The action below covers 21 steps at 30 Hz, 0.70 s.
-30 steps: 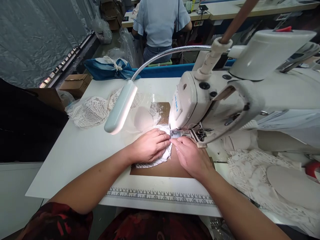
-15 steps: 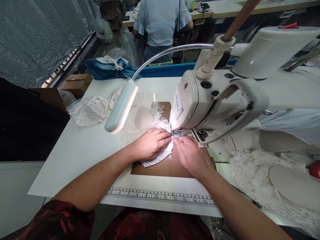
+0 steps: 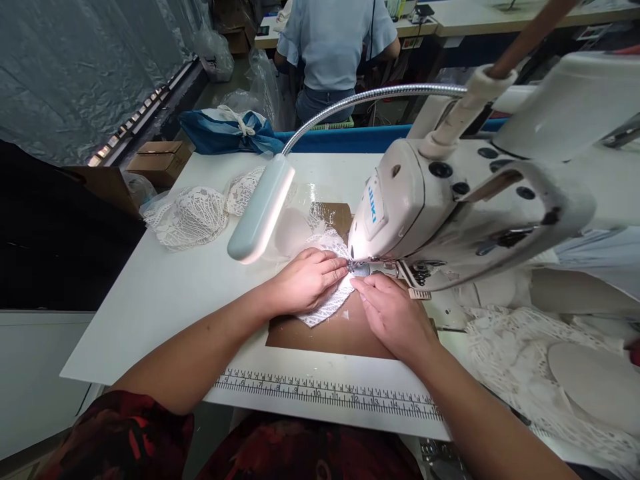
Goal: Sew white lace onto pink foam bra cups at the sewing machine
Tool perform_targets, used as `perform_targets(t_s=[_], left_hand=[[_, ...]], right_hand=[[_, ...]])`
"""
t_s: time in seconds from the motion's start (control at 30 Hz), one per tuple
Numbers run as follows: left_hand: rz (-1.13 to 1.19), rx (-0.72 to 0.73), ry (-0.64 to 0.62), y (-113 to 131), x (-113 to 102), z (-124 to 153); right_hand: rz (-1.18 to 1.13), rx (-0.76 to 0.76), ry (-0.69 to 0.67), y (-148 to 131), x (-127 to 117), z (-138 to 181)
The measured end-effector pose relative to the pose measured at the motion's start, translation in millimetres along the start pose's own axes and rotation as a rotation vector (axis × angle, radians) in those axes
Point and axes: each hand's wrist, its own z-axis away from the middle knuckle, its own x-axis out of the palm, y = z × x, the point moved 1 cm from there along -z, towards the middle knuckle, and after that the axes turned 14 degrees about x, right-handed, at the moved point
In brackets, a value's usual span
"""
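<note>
A white lace bra cup piece (image 3: 327, 308) lies under the needle end of a white sewing machine (image 3: 400, 200). My left hand (image 3: 307, 280) rests on top of it, fingers stretched out flat and their tips close to the presser foot (image 3: 352, 265). On the other side of the foot, my right hand (image 3: 393, 307) is closed, thumb and forefinger pinching the lace piece's right edge. The fabric between those fingertips is mostly hidden. Beneath the work is a brown plate (image 3: 320, 339) set on the white table (image 3: 165, 293).
A lamp (image 3: 263, 210) on a bendy metal neck hangs above the left hand. Lace cups (image 3: 193, 217) and a plain pale cup (image 3: 293, 230) lie to the left. More lace (image 3: 525, 360) is heaped at right. A printed ruler (image 3: 325, 393) runs along the front edge. A person (image 3: 330, 53) sits beyond.
The view has shifted slightly, moving the machine rightward in the picture. The lace piece has turned a little under my left hand, its near end now narrower. Both hands keep their places by the foot.
</note>
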Motion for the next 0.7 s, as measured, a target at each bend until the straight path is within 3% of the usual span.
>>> perform_targets(t_s=[0.4, 0.7], left_hand=[[-0.113, -0.090, -0.001, -3.1, -0.4, 1.4], [0.021, 0.086, -0.070, 4.1, -7.8, 8.5]], right_hand=[[0.026, -0.011, -0.034, -4.4, -2.5, -2.8], [-0.020, 0.065, -0.016, -0.9, -2.6, 0.6]])
